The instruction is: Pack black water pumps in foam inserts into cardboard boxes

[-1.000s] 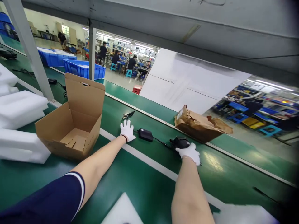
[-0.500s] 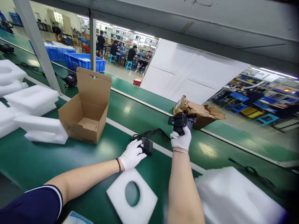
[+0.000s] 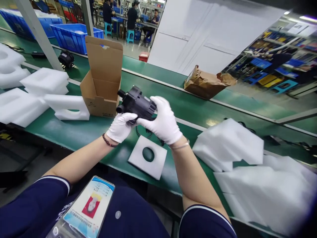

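A black pump with two short pipe stubs is held up above the green bench, tilted, between both gloved hands. My left hand grips its lower left end near the stubs. Round its ribbed right end closes my right hand. Part of a black cable shows below the pump; the rest is hidden by the hands. Beneath lies a white foam square with a round hole. Just behind and left of the pump stands an open cardboard box, its lid upright.
White foam blocks are stacked at left and right. A crumpled brown carton sits on the far ledge. Blue crates and another black pump are back left, near a grey post. Co-workers sit beyond.
The pump has come left and nearer from beside the crumpled carton. My left hand has left the black adapter-like block and now holds the pump too. The view has tipped downward.
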Demonstrator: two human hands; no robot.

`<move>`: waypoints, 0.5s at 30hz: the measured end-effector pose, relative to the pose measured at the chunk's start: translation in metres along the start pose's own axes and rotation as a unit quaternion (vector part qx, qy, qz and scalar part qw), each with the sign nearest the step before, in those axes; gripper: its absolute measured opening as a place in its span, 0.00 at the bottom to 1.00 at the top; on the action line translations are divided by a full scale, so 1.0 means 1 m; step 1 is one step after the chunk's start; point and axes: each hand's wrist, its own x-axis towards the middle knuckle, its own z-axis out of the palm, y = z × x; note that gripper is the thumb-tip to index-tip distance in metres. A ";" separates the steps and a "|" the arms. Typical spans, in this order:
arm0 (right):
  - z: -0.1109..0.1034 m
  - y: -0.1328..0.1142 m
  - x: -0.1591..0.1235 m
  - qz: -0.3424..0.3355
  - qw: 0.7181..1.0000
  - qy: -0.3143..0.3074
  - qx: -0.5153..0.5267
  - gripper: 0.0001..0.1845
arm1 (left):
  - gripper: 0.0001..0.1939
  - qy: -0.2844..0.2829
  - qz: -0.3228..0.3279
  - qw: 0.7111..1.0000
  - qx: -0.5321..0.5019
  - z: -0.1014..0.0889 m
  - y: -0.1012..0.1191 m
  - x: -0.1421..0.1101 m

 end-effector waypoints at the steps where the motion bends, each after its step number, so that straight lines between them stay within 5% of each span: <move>1: -0.002 -0.009 -0.018 0.016 0.997 -0.013 -0.071 0.35 | 0.10 0.008 -0.018 0.999 -0.025 -0.010 0.001 -0.008; 3: -0.002 -0.022 -0.062 0.085 0.974 -0.096 -0.189 0.25 | 0.11 0.004 -0.050 0.996 -0.074 -0.028 0.005 -0.022; 5: 0.007 -0.027 -0.108 0.151 0.921 -0.252 -0.254 0.25 | 0.18 0.003 -0.069 0.993 -0.099 -0.041 0.012 -0.032; 7: 0.022 -0.028 -0.145 0.162 0.882 -0.331 -0.294 0.24 | 0.24 0.016 -0.074 0.992 -0.106 -0.046 0.019 -0.040; 10: 0.037 -0.029 -0.168 0.169 0.902 -0.316 -0.241 0.16 | 0.24 0.028 -0.096 0.990 -0.103 -0.046 0.028 -0.054; 15: 0.047 -0.043 -0.146 0.296 0.915 -0.262 0.087 0.17 | 0.14 0.034 -0.117 0.989 -0.082 -0.029 0.039 -0.089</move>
